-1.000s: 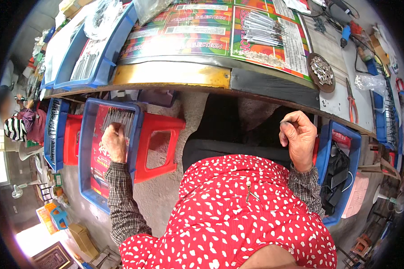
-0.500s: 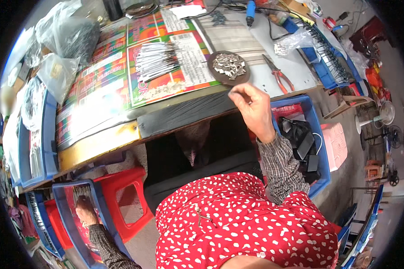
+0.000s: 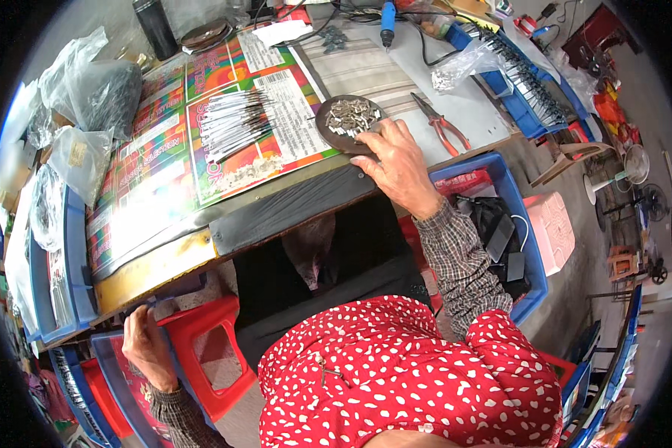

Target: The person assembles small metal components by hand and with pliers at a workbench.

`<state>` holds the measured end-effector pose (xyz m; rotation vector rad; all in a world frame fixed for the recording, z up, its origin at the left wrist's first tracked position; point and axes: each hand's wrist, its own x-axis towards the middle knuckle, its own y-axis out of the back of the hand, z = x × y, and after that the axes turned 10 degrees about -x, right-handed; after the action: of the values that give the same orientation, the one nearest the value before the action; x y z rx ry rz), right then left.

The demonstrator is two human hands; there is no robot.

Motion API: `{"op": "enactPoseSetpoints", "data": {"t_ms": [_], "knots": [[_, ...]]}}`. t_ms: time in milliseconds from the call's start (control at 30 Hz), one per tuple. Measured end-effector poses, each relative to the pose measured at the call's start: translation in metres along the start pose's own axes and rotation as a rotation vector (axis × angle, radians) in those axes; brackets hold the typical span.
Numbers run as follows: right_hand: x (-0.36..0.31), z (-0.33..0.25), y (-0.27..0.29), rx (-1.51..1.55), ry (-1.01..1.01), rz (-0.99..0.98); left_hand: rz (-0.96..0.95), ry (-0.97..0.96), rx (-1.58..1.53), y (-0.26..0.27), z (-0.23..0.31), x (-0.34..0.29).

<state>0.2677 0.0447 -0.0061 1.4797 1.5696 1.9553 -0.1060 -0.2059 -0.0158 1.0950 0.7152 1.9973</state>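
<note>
My right hand point(image 3: 402, 166) is at the round dark dish point(image 3: 325, 133) near the table's front edge. Its fingertips reach over the rim to the small metal pieces point(image 3: 351, 116) in the dish, while the thumb stays outside, apart from the fingers. Lower left, my left hand point(image 3: 148, 349) is raised above a blue tray point(image 3: 112, 351), its fingers curled together. Whether it holds something thin cannot be made out. On the table left of the dish lies a bundle of thin pale rods point(image 3: 235, 123) with dark ends.
Red-handled pliers point(image 3: 446, 128) lie right of the dish. A blue bin point(image 3: 541, 280) with dark items stands below the table at right. A red stool point(image 3: 228, 388) is beside the left tray. Plastic bags point(image 3: 112, 97) and a blue screwdriver-like tool point(image 3: 387, 26) lie farther back.
My left hand has come up out of the blue tray toward the table edge. My right hand has moved from beside the dish onto its rim, with the fingers spread more. The view has shifted slightly.
</note>
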Motion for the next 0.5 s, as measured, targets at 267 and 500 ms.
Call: {"op": "enactPoseSetpoints", "data": {"t_ms": [267, 500], "knots": [[0.002, -0.002, -0.001, 0.071, -0.013, 0.006, -0.077, -0.358, -0.064, -0.053, 0.076, 0.064], [0.000, 0.002, -0.001, 0.115, -0.003, 0.031, -0.163, -0.453, -0.049, -0.113, 0.106, 0.129]]}}
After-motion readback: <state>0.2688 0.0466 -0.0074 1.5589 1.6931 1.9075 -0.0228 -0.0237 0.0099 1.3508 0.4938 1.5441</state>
